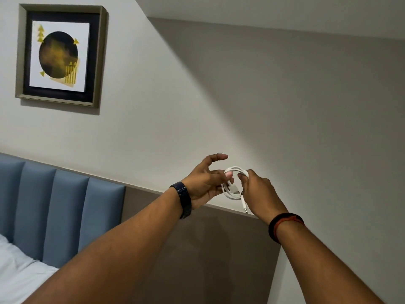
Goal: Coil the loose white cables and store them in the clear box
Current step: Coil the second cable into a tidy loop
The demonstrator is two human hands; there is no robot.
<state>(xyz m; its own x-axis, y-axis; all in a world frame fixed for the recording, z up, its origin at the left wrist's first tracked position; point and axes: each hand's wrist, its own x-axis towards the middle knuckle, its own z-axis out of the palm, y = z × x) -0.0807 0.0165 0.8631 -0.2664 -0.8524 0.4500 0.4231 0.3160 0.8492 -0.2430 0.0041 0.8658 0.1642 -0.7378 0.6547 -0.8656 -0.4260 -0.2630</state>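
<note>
A white cable (233, 170), wound into a small coil, is held up in the air in front of the wall between both hands. My left hand (203, 183) pinches the coil's left side with thumb and fingers, its index finger stretched out above. My right hand (259, 191) grips the coil's right side. One plug end (245, 206) hangs down below the coil beside my right palm. The clear box is out of view.
A brown panel (197, 249) runs along the wall below my hands, joined at the left by a blue padded headboard (54, 207). White bedding (19, 273) lies at the bottom left. A framed picture (60, 55) hangs at the upper left.
</note>
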